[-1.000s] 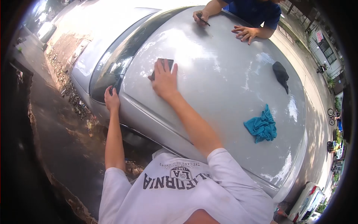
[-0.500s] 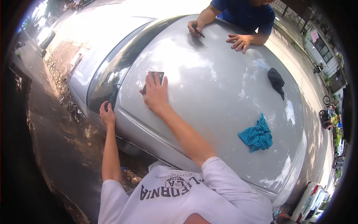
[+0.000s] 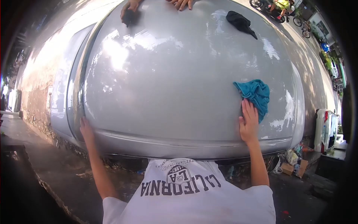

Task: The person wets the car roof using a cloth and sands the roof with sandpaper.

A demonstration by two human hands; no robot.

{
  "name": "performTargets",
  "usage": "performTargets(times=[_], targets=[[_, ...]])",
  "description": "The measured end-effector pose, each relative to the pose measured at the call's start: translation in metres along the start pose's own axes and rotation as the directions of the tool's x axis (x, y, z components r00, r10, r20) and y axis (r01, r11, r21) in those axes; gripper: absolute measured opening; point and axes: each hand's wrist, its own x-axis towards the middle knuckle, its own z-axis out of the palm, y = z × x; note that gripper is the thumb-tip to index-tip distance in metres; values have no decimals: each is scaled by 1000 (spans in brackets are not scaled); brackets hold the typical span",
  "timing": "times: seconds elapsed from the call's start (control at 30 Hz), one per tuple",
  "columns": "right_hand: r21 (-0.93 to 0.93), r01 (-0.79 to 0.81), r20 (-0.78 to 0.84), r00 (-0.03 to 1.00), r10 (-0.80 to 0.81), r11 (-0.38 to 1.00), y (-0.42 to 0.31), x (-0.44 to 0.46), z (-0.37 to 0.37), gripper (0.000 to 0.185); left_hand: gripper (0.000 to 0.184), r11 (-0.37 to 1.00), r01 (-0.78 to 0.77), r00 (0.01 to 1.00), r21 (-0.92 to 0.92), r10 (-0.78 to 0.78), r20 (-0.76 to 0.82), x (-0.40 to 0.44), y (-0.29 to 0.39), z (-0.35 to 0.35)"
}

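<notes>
My right hand (image 3: 249, 119) reaches onto the grey car roof (image 3: 171, 86) with its fingers stretched out, their tips at the lower edge of a crumpled teal cloth (image 3: 256, 91). No pad shows in it; the underside of the palm is hidden. At the roof's near left corner rests my left hand (image 3: 86, 128), slightly blurred, fingers extended and nothing visible in them. Farther up the roof on the right lies a black cloth (image 3: 240, 22).
Across the roof, another person's hand (image 3: 130, 9) holds something dark, and their other hand (image 3: 181, 3) lies flat. A white vehicle (image 3: 325, 130) stands at the right. Cardboard and litter (image 3: 292, 164) lie beside the car. People with cycles are at the upper right.
My right hand has left the front of the roof and moved right to the teal cloth; the dark pad it held is out of sight. The view has turned toward the right.
</notes>
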Motion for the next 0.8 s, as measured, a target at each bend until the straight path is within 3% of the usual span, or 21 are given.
performTargets(times=[0.03, 0.1, 0.13, 0.17, 0.2, 0.27, 0.6, 0.8], targets=[[-5, -7, 26, 1000, 7, 1000, 19, -18, 4, 57, 66, 994, -112, 993, 16, 113, -25, 16, 14, 9], [-100, -232, -111, 969, 221, 968, 43, -44, 18, 57, 69, 947, -310, 949, 82, 313, -29, 23, 77, 31], [-107, -241, -99, 968, 231, 965, 36, -46, 18, 57, 67, 918, -293, 951, 266, 310, -21, 20, 114, 39], [-99, -321, -139, 942, 306, 942, 22, -39, 18, 56, 67, 929, -177, 983, 324, 186, 4, 12, 151, 44], [-90, -399, -179, 908, 379, 913, 9, -35, 19, 56, 67, 928, -180, 983, 326, 184, 20, 17, 160, 54], [-95, -423, -202, 895, 399, 901, -17, -32, 28, 56, 70, 918, -43, 995, 394, 75, -67, 30, 175, 67], [-78, -433, -230, 884, 407, 898, -27, -29, 31, 55, 69, 925, -138, 985, 355, 165, -48, 24, 165, 58], [-69, -464, -204, 873, 443, 883, -36, -26, 25, 54, 64, 912, -117, 983, 392, 164, -87, 18, 172, 54]])
